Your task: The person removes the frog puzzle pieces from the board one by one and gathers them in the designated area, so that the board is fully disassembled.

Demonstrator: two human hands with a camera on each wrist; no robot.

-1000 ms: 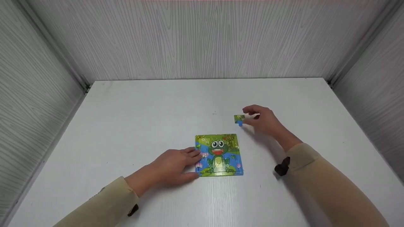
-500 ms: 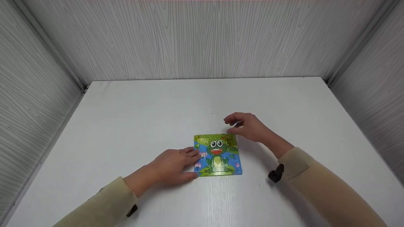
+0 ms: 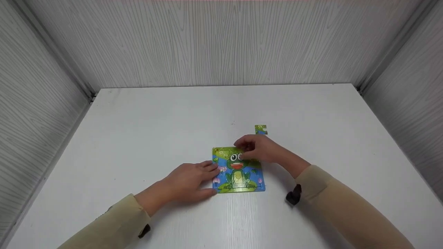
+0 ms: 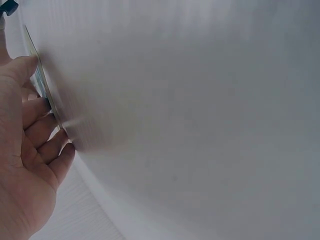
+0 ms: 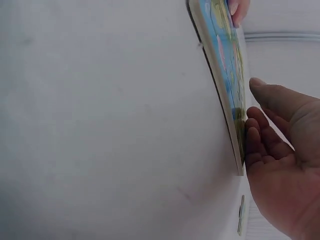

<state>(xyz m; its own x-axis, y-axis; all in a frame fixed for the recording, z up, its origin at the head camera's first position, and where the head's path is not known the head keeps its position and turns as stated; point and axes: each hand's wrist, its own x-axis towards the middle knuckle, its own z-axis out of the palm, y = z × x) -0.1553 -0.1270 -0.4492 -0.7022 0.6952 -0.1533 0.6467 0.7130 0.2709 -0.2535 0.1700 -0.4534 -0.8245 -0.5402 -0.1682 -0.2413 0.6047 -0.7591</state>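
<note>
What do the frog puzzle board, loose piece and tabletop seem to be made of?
Frog puzzle board: probably wood or fibreboard, glossy printed face; pale edge in the right wrist view, glare on the print.
Loose piece: likely the same printed board; similar colours, but too small to confirm.
Tabletop: perhaps white laminate or painted board, semi-gloss; smooth, with soft reflected streaks.

loose piece (image 3: pixel 259 128) seemingly part-hidden, sleeves (image 3: pixel 349 207) cropped
</note>
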